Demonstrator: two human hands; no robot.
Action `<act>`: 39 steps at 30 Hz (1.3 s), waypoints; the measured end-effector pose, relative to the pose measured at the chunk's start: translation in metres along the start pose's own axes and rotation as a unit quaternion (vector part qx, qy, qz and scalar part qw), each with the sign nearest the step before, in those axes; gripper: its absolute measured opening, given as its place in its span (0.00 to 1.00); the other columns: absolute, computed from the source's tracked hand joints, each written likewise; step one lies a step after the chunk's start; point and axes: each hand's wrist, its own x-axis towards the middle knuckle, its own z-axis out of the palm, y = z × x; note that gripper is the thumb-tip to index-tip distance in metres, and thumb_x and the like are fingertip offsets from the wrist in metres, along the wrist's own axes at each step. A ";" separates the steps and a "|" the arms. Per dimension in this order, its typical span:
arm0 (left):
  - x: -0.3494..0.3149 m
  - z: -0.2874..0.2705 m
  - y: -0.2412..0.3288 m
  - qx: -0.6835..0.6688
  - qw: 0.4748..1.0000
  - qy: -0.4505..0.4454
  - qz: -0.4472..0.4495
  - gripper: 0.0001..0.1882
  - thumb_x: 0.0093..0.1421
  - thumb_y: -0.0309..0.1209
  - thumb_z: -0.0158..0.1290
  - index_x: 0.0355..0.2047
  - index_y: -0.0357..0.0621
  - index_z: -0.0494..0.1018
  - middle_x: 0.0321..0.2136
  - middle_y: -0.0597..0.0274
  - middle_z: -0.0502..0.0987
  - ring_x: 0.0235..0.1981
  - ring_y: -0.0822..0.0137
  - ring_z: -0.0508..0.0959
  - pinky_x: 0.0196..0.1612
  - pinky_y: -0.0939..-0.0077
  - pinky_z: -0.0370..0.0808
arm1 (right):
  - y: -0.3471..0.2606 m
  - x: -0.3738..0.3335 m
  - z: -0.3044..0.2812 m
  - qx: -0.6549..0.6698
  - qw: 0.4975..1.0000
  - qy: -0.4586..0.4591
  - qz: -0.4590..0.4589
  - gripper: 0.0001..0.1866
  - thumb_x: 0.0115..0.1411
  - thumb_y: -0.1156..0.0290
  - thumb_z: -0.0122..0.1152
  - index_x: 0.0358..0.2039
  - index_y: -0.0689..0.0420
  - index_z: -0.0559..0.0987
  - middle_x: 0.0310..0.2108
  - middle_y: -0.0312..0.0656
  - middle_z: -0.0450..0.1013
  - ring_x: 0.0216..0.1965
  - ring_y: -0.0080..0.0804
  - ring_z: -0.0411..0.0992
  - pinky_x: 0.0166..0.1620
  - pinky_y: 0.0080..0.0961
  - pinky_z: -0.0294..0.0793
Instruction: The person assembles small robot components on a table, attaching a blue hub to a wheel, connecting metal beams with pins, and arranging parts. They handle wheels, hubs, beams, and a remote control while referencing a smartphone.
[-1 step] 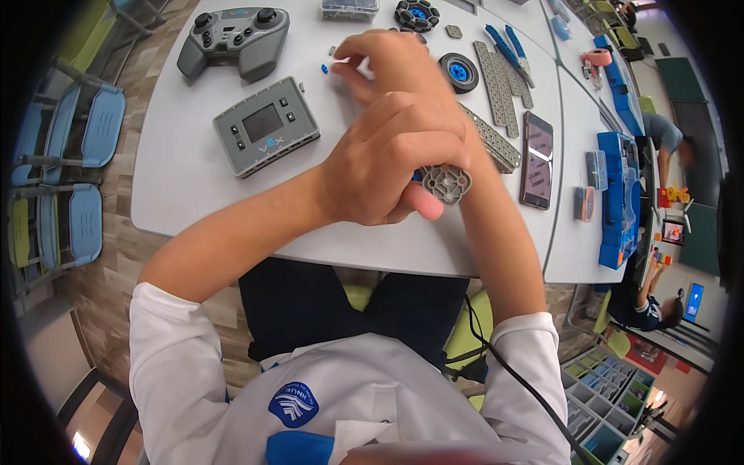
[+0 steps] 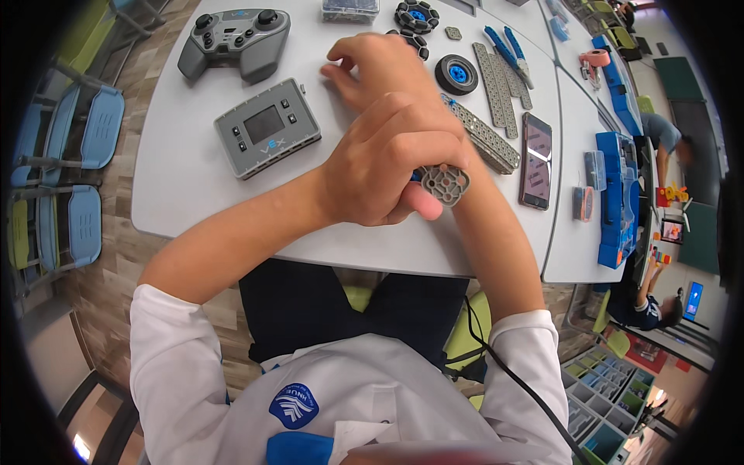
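Observation:
My left hand (image 2: pixel 391 159) is closed around a grey lobed plastic building piece with holes (image 2: pixel 445 186); a bit of blue shows beside it. My left hand lies across my right forearm in the picture. Farther off, my right hand (image 2: pixel 380 68) reaches over the white table, thumb and forefinger bent with a gap between their tips. I see nothing held in it, and the tabletop under its fingers is hidden. Left of my hands are a grey controller box with a screen (image 2: pixel 267 128) and a grey gamepad (image 2: pixel 236 43).
To the right lie a black wheel with a blue hub (image 2: pixel 457 74), grey perforated beams (image 2: pixel 496 89), blue-handled pliers (image 2: pixel 509 54) and a phone (image 2: pixel 535 161). Black rollered wheels (image 2: pixel 417 15) and a clear box (image 2: pixel 350 9) stand at the back. A blue case (image 2: pixel 618 200) sits far right.
My right hand has shifted slightly left. A small blue pin and a grey bit by its fingertips no longer show. My left hand stays nearly still with the grey piece.

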 end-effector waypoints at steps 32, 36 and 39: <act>-0.002 0.008 -0.025 -0.055 0.889 -0.030 -0.453 0.20 0.86 0.41 0.48 0.61 0.35 0.71 0.47 0.46 0.91 0.49 0.62 0.90 0.56 0.64 0.85 | 0.064 -0.098 -0.054 0.122 0.982 0.134 0.056 0.07 0.62 0.73 0.74 0.40 0.60 0.86 0.36 0.34 0.80 0.32 0.26 0.66 0.37 0.27 0.69; -0.001 0.008 -0.025 -0.062 0.887 -0.032 -0.457 0.18 0.86 0.40 0.50 0.60 0.34 0.71 0.46 0.44 0.92 0.49 0.61 0.91 0.56 0.64 0.86 | 0.065 -0.099 -0.055 0.124 0.983 0.124 0.056 0.07 0.63 0.73 0.73 0.40 0.60 0.86 0.36 0.33 0.80 0.33 0.26 0.65 0.38 0.25 0.68; 0.000 0.008 -0.025 -0.065 0.884 -0.030 -0.462 0.17 0.86 0.38 0.50 0.60 0.34 0.71 0.45 0.44 0.92 0.49 0.60 0.92 0.56 0.65 0.87 | 0.064 -0.098 -0.057 0.128 0.983 0.116 0.058 0.07 0.63 0.73 0.73 0.40 0.60 0.86 0.36 0.33 0.79 0.33 0.25 0.65 0.38 0.25 0.67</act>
